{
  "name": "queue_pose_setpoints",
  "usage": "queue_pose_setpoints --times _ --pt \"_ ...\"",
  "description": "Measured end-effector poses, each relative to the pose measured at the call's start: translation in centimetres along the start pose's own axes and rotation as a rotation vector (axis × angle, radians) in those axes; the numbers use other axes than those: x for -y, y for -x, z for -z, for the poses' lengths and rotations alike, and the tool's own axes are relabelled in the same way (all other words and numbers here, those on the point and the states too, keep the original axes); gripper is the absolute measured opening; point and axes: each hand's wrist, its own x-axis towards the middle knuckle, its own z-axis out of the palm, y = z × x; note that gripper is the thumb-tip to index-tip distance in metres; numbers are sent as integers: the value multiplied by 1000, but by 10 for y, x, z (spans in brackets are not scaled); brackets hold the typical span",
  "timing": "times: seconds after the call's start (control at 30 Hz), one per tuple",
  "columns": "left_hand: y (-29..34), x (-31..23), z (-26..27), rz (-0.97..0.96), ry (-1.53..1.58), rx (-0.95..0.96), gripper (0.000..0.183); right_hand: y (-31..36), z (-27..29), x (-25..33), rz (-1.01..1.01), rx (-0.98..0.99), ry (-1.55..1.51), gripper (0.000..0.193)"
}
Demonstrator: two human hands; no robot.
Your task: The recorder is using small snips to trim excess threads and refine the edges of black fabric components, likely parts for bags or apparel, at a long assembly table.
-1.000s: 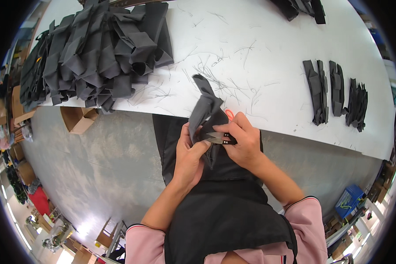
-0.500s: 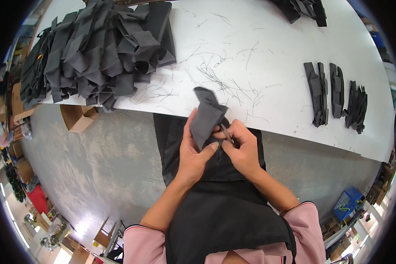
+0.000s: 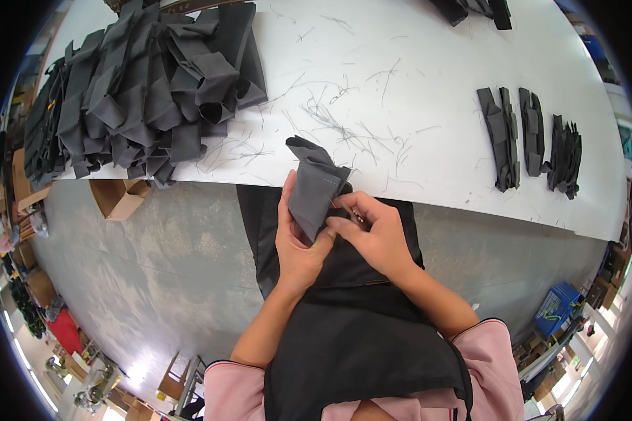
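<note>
My left hand [image 3: 298, 245] is closed around a folded dark grey fabric piece [image 3: 314, 189], thumb toward me, with a stitched line across its upper part. The piece is held upright in front of the table edge. Close against its right side, my right hand [image 3: 378, 235] has its thumb and forefinger at the fabric's edge. In its curled fingers lie small metal thread snips [image 3: 359, 216], mostly hidden. Below both hands is a black apron [image 3: 358, 337] over my front.
A large heap of grey fabric pieces [image 3: 140, 91] covers the left of the white table [image 3: 414, 84]. Loose threads [image 3: 330, 119] are strewn across its middle. Smaller fabric stacks [image 3: 498, 140] lie at the right, more at the far edge. An open cardboard box [image 3: 119, 200] stands below the left edge.
Both hands and the fabric piece sit slightly further left in the picture, and the whole view has shifted a little. My right fingers have moved up along the fabric's edge.
</note>
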Motion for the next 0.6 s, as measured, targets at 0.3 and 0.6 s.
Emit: queue_pose_setpoints --times 0.3,0.6 --pt "0 0 -2 32 -13 -23 82 13 -2 -10 -100 -94 -292 8" --pt "0 -7 0 98 130 -62 81 20 32 21 198 -133 382 17"
